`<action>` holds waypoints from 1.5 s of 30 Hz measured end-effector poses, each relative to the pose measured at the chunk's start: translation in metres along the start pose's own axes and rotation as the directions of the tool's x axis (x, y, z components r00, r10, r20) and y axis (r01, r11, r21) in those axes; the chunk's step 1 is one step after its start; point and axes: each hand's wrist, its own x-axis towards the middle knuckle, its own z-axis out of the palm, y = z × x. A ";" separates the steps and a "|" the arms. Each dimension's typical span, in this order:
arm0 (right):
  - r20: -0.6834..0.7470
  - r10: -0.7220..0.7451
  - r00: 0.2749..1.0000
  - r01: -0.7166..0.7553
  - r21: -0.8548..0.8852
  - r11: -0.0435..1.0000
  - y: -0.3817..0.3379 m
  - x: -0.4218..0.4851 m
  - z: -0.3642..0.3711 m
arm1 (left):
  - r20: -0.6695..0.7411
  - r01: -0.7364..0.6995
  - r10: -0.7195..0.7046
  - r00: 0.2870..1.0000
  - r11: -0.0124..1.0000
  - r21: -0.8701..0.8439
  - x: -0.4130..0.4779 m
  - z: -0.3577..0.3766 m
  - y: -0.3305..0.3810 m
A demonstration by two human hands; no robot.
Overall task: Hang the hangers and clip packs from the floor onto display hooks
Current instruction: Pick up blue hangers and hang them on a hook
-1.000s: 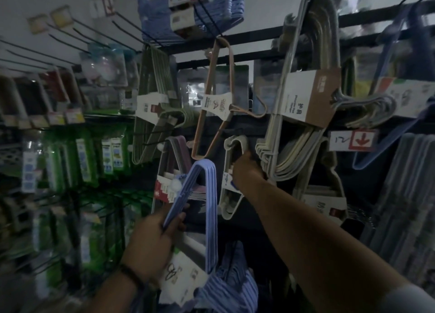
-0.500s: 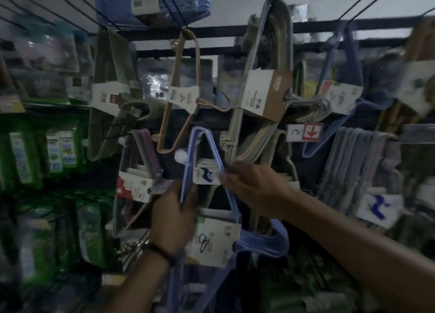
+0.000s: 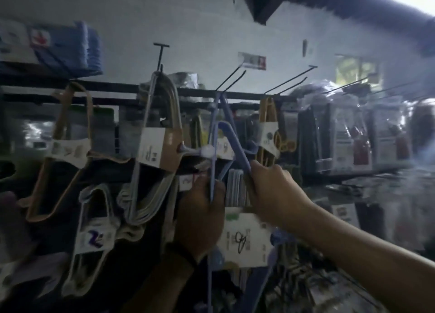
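While held, in the head view, just under the rack's top rail [image 3: 117,90], clasped on either side by left hand [image 3: 200,209] and right hand [image 3: 273,190]: blue hanger pack [image 3: 235,145]. Likely risks: snagging grey hanger bundle [image 3: 174,103] close on the left, or slipping past the display hook [image 3: 231,78] tip. Open room only above the rail, between prongs.

Left hand [image 3: 200,214]: centre of the frame, raised, back of the hand toward the camera. Its fingers are curled round the upright bar of the blue hanger pack [image 3: 237,148]. A dark band [image 3: 182,254] circles the wrist. The left forearm [image 3: 160,289] rises from the bottom centre.

Right hand [image 3: 273,190]: just right of the left hand and slightly higher. Its fingers are closed round the pack's slanted side. The right forearm [image 3: 353,249] is bare and extends in from the lower right edge.
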 end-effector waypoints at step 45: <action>-0.083 -0.101 0.991 0.111 0.127 0.986 0.139 0.301 0.072 | 0.365 -0.358 0.019 0.931 0.249 0.900 0.238 0.096 -0.028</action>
